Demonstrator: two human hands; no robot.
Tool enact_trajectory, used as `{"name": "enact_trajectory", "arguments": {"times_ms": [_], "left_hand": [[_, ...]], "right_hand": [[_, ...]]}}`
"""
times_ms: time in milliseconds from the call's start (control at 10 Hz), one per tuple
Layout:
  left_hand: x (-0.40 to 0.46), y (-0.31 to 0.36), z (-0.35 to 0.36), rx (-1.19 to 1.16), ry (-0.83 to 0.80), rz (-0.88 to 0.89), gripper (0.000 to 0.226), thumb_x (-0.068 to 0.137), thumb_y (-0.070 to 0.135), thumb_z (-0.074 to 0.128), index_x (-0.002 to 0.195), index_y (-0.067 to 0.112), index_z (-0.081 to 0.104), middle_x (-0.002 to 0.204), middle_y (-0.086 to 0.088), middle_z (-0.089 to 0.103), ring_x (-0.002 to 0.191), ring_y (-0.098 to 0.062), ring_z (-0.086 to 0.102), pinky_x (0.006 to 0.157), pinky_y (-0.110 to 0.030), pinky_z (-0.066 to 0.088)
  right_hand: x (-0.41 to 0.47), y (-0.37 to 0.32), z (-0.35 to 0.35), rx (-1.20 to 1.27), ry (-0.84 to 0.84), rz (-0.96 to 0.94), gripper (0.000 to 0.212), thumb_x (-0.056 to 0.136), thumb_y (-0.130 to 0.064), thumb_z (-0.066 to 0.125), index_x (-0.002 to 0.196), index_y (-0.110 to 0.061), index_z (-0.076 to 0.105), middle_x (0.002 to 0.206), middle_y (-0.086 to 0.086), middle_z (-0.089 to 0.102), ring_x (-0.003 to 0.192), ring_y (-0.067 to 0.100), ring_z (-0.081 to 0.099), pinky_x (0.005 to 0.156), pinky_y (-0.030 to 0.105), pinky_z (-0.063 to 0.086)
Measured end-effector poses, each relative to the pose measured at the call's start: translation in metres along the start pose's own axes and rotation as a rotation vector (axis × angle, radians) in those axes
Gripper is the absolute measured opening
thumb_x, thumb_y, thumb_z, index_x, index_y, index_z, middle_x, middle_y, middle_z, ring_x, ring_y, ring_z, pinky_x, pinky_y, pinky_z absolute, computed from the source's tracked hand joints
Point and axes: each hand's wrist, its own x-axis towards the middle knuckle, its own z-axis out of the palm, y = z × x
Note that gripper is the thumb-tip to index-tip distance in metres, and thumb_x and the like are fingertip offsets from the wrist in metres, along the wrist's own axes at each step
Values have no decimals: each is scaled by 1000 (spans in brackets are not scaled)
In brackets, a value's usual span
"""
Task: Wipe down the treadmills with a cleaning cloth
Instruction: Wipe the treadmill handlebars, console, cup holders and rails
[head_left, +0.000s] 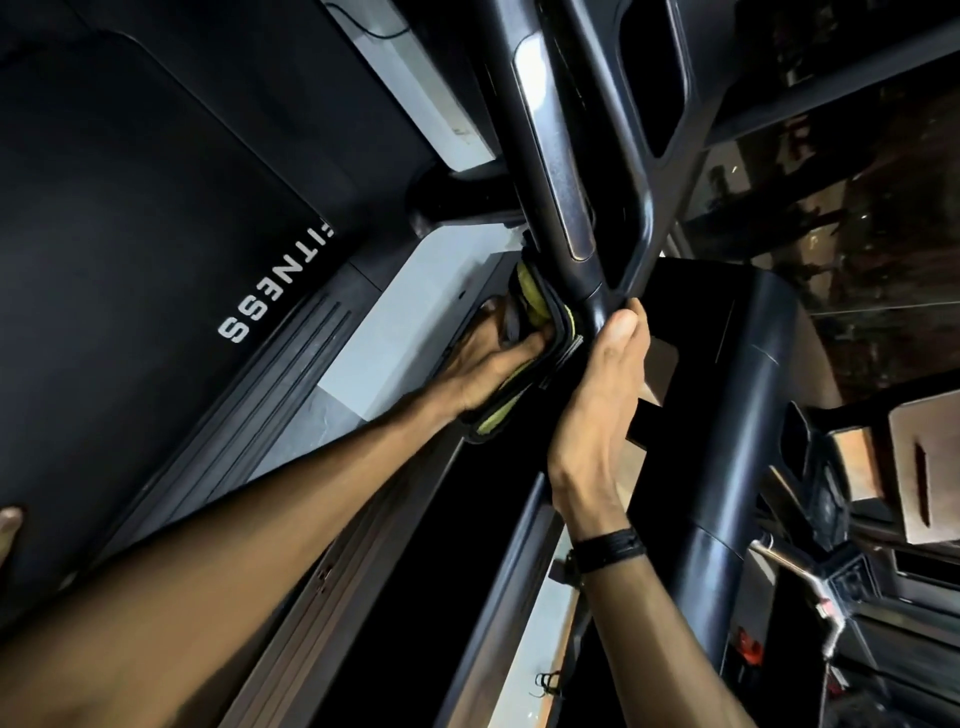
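We look down along a dark treadmill handrail (558, 171) that runs from the top of the view toward our hands. Our left hand (488, 364) grasps the cleaning cloth (530, 291), which is black with yellow-green parts; the fingers are curled around it and press it against the left side of the rail, just below a shiny metal strip (553, 156). Our right hand (597, 395) holds the lower end of the same rail, the thumb lying on its near side and the other fingers wrapped behind it, so we cannot see them well. A black wristband (608, 548) sits on the right wrist. To the left lies the treadmill belt (130, 234), and beside it a deck edge shows white letters "ITNESS" (275, 286). At the far left edge a bare foot (9, 525) is partly visible.
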Motion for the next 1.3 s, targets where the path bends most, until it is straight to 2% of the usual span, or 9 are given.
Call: {"name": "enact_trajectory", "arguments": {"times_ms": [200, 300, 500, 600, 700, 800, 1000, 1200, 1300], "left_hand": [[-60, -5, -4, 46, 74, -118, 51, 88, 52, 51, 129, 23, 59, 123, 8, 67, 117, -1, 58, 105, -23, 42], [-103, 4, -5, 120, 123, -97, 53, 88, 51, 51, 129, 17, 62, 130, 14, 60, 113, -13, 63, 101, -24, 45], [-166, 47, -7, 270, 82, -51, 57, 91, 50, 51, 143, 26, 50, 139, 13, 58, 133, -3, 48, 114, -25, 34], [-186, 69, -5, 329, 59, -79, 40, 93, 50, 53, 132, 39, 57, 125, 32, 62, 125, 12, 49, 104, -8, 34], [-200, 106, 4, 338, 107, -152, 10, 98, 47, 57, 104, 50, 49, 102, 50, 46, 100, 36, 36, 78, 9, 25], [-206, 126, 11, 313, 132, -179, 31, 93, 58, 57, 117, 45, 43, 110, 30, 46, 109, 13, 40, 88, -4, 27], [-207, 182, 38, 210, 47, -103, 57, 81, 63, 56, 113, 19, 71, 104, -2, 76, 103, -19, 70, 101, -44, 51], [-198, 202, 63, -103, -240, -238, 60, 95, 65, 45, 126, 20, 69, 118, -5, 73, 112, -18, 68, 90, -26, 55], [-190, 179, 51, 378, 187, -235, 48, 96, 47, 58, 135, 19, 53, 95, 1, 73, 98, -21, 70, 87, -32, 55]], "right_hand": [[-10, -12, 4, 49, -21, -61, 73, 98, -62, 27, 155, -17, 32, 160, 0, 35, 148, 12, 29, 123, 42, 22], [-9, -17, 2, 22, 4, -75, 60, 107, -47, 32, 154, -10, 34, 160, 7, 35, 150, 18, 27, 122, 48, 21], [-36, -31, -9, 39, 161, -119, 44, 106, -30, 45, 144, -7, 46, 153, 11, 42, 146, 24, 30, 120, 49, 14], [-51, -40, -17, 124, 193, -41, 37, 106, -29, 47, 138, -10, 52, 148, 8, 48, 143, 23, 34, 118, 50, 15], [-68, -48, -33, 272, 164, 37, 31, 106, -31, 47, 128, -13, 59, 131, 3, 59, 131, 24, 46, 114, 46, 27], [-79, -50, -44, 429, 40, 46, 26, 104, -35, 50, 122, -19, 62, 126, 1, 62, 124, 21, 53, 111, 43, 38], [-115, -46, -81, 497, -108, 52, 35, 104, -36, 52, 138, -26, 52, 140, 3, 56, 131, 19, 50, 113, 40, 39], [-139, -56, -120, 332, 136, -48, 83, 83, -89, 27, 152, -41, 27, 159, -8, 35, 147, 13, 31, 119, 39, 24], [-158, -41, -112, 60, 91, -10, 91, 83, -89, 22, 158, -39, 8, 168, 0, 11, 154, 21, 12, 122, 52, 19]]}}
